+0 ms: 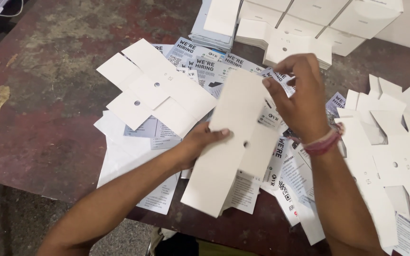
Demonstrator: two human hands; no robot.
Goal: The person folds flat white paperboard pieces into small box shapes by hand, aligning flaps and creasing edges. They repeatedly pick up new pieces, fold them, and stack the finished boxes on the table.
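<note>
The flat white die-cut cardboard blank (233,142) looks matt and smooth — stiff card with a punched hole. Beneath it lie thin printed paper leaflets (205,66), faintly glossy. Under them the dark reddish-brown table top (48,95) is rough, worn and patchy — its finish scuffed.

We see a worn, reddish-brown table (48,118) (its surface scuffed and stained), with printed leaflets (205,64) spread across it, flat white card blanks (155,92) over them, and white boxes (319,19) stacked at the far edge.
</note>
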